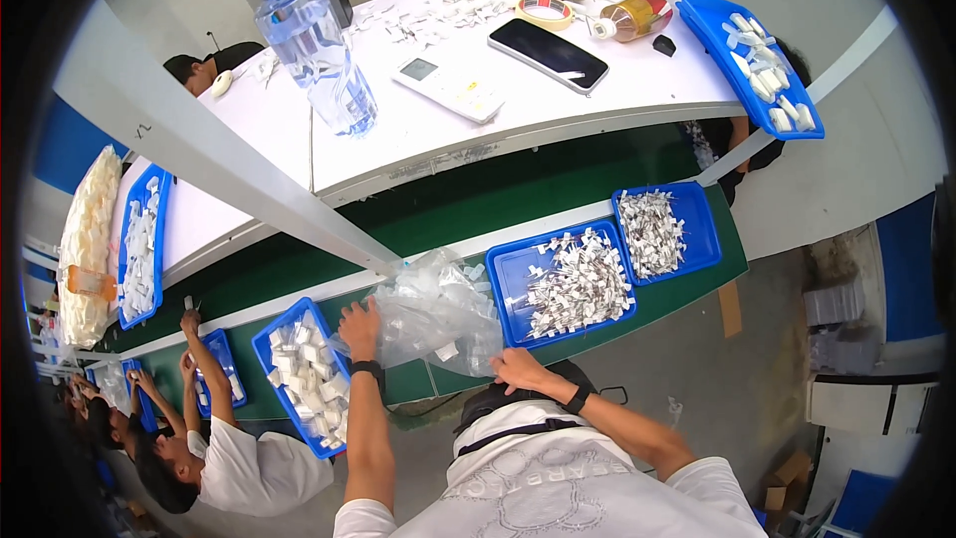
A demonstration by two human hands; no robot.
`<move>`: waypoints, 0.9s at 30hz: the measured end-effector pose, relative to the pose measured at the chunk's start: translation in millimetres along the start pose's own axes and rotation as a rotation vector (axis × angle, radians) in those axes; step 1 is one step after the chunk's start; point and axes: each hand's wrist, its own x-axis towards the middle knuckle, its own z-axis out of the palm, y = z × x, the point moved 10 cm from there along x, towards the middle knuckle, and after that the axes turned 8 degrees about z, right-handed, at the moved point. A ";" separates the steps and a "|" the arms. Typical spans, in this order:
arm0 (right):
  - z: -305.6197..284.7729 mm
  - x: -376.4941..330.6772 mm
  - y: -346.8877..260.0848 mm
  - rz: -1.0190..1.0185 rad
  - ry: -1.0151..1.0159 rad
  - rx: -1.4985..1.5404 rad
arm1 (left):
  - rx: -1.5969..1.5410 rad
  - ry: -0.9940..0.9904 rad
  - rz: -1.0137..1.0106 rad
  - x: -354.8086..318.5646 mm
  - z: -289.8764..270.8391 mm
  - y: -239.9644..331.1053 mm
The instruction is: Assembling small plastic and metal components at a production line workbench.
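Note:
A clear plastic bag (413, 311) with small white pieces inside lies on the green bench in front of me. My left hand (359, 329) is at the bag's left side with its fingers curled on the film. The bag's near right corner is pinched in my right hand (520, 371), which is closed. To the left of the bag, a blue tray (261, 347) holds white block-shaped parts (304, 379). On its right, another blue tray (510, 284) carries a heap of small white parts with thin metal pins (578, 284).
A smaller blue tray (702, 229) of similar parts sits farther right. A slanted white post (249, 179) rises behind the bag. The raised white shelf (398, 154) bears a water bottle (314, 50), a remote control (448, 90) and a phone (548, 55). Co-workers (249, 468) sit at left.

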 end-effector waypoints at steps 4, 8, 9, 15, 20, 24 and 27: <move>1.6 11.1 8.9 0.050 -0.078 -0.142 | -0.112 -0.115 -0.167 0.9 14.8 -5.3; 11.2 23.5 -9.8 -0.118 -0.049 -0.241 | -0.413 -0.247 -0.176 -7.3 24.7 -14.4; 13.2 24.6 -17.0 -0.111 -0.056 -0.230 | -0.405 -0.245 -0.174 -6.1 21.5 -23.9; -11.4 5.0 -60.9 -0.271 0.075 -0.081 | -0.955 -0.512 -0.083 -36.1 -9.1 19.1; -24.3 -8.1 -74.1 -0.265 0.039 0.009 | -1.176 -0.489 -0.051 -57.4 -54.7 43.1; -18.4 -15.5 -86.9 -0.316 0.031 0.059 | -1.414 -0.473 -0.107 -58.6 -55.9 20.3; -23.9 -19.0 -93.6 -0.407 0.077 0.073 | -1.584 -0.384 -0.172 -63.8 -68.0 26.2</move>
